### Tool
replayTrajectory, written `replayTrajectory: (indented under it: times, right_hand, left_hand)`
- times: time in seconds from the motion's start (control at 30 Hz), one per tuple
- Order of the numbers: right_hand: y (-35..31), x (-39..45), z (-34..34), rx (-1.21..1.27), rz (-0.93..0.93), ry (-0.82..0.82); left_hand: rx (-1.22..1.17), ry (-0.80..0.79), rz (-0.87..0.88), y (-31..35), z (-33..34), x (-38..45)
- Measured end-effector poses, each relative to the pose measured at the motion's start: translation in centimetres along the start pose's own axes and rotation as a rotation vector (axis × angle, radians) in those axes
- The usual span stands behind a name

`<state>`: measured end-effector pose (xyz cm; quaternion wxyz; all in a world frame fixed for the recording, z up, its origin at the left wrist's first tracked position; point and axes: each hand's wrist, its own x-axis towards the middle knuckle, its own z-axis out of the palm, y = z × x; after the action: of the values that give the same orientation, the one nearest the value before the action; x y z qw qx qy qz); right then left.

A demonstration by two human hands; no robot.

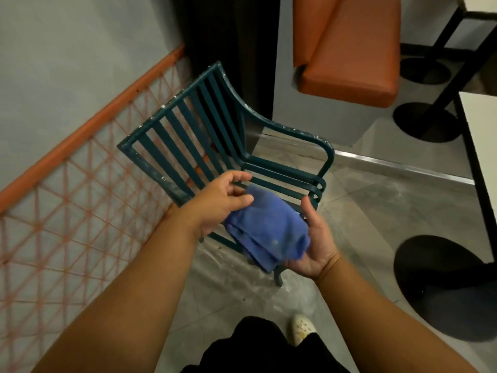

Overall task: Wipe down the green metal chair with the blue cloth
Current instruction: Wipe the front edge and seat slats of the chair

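Note:
The green metal chair (188, 122) with a slatted back and seat stands in front of me, its paint flecked with white specks. A folded blue cloth (269, 230) lies in the palm of my right hand (314, 246), above the chair's seat, with the thumb raised along the cloth's right edge. My left hand (217, 203) hovers at the cloth's left edge, fingers loosely spread and slightly curled, thumb touching the cloth's top. Most of the seat is hidden under my hands and the cloth.
A wall with an orange rail and pink lattice (80, 200) runs along the left. An orange padded bench (349, 49) stands behind the chair. Tables with black round bases (443, 286) stand to the right. My white shoe (302, 328) is on the dusty floor.

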<state>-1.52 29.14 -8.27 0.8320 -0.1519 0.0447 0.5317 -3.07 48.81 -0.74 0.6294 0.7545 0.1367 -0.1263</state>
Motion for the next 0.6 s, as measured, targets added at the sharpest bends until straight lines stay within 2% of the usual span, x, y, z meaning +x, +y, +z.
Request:
replayTrajectory:
  times: [0.07,0.13,0.3,0.47,0.6]
  right_hand:
    - [-0.2,-0.6,-2.3,0.046,-0.015,0.036]
    - [0.1,-0.7,-4.5,0.069,-0.032,0.083]
    - [1.1,-2.6,-10.1,0.044,-0.134,0.188]
    - [1.1,-6.9,-17.8,0.194,-0.166,0.358]
    - [1.6,-5.2,-24.1,0.244,-0.146,0.633]
  left_hand:
    - [-0.016,-0.088,-0.004,-1.0,2.1,1.5]
    - [0.107,-0.110,0.010,-2.2,4.5,3.3]
    - [0.322,-0.072,0.032,-5.6,9.4,7.1]
    - [0.615,0.047,0.032,-9.3,10.6,9.3]
    - [0.958,-0.071,0.000,-11.8,10.9,10.5]
